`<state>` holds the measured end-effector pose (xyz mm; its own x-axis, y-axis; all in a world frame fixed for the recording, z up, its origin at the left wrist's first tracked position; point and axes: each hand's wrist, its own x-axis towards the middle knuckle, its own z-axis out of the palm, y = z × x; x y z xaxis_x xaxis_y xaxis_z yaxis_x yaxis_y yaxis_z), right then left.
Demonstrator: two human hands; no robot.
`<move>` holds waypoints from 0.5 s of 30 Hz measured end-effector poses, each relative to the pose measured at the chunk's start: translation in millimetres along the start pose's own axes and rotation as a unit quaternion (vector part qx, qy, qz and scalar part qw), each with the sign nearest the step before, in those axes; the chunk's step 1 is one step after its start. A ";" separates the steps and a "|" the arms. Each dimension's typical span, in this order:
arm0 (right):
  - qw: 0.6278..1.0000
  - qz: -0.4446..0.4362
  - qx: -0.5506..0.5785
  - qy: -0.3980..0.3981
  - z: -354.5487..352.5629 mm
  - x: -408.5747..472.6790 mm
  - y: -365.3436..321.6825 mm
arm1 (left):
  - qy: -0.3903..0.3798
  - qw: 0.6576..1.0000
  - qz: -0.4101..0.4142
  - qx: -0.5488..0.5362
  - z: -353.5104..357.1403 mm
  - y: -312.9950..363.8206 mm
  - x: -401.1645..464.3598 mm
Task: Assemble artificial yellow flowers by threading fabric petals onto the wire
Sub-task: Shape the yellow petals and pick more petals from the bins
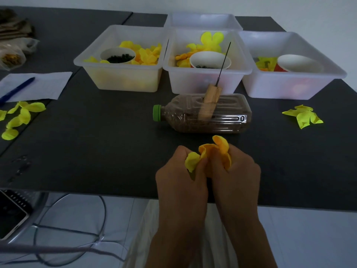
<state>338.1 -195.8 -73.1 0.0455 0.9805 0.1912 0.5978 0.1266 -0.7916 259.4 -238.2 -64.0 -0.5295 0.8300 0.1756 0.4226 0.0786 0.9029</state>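
Left hand [178, 171] and right hand [234, 171] side by side over near edge of dark tabletop [96, 151], knuckles up, fingers curled, both gripping one bunch of yellow-orange fabric petals [212, 151]; petals sticking up between them. Can't tell if any wire in there.

Containers at far side:
- Left white plastic bin [119, 74]: loose yellow petals plus white paper cup [117, 55] of small dark beads.
- Middle bin [206, 78]: yellow flower-shaped petals, red-sided cup [210, 60] with a few dark pieces.
- Right bin [291, 82]: some yellow-green petals, another red-sided cup [297, 63], contents not visible.
- Fourth bin [202, 21] behind middle one, contents not visible.

Directly ahead of hands: clear plastic bottle [204, 117] lying on its side, green cap to the left, filled with brown granules. Wooden-handled awl [211, 99] stuck in it, thin metal spike [225, 59] tilted up across middle bin.

Around: loose yellow-green petals [19, 118] far left, another small pile [304, 117] right. Paper sheet [44, 86] with blue pen [17, 89] left. Phone [9, 213] at lower left.
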 end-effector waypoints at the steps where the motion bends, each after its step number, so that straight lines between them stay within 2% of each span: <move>1: 1.000 0.006 -0.008 0.006 -2.0 3.4 0.1 | 0.010 1.000 0.018 0.010 0.7 1.5 -2.5; 10: 0.994 -0.006 0.058 0.088 -27.7 24.3 -20.3 | 0.124 0.983 0.122 -0.052 0.0 21.5 -6.0; 15: 0.990 -0.035 0.051 0.129 -29.4 37.0 -49.6 | 0.178 0.967 0.156 -0.093 -6.8 37.3 11.3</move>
<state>333.7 -170.2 -9.6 0.2173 0.8997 0.3785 0.5238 0.2197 -0.8230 264.2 -229.6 -25.7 -0.6308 0.5520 0.5453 0.4807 -0.2737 0.8331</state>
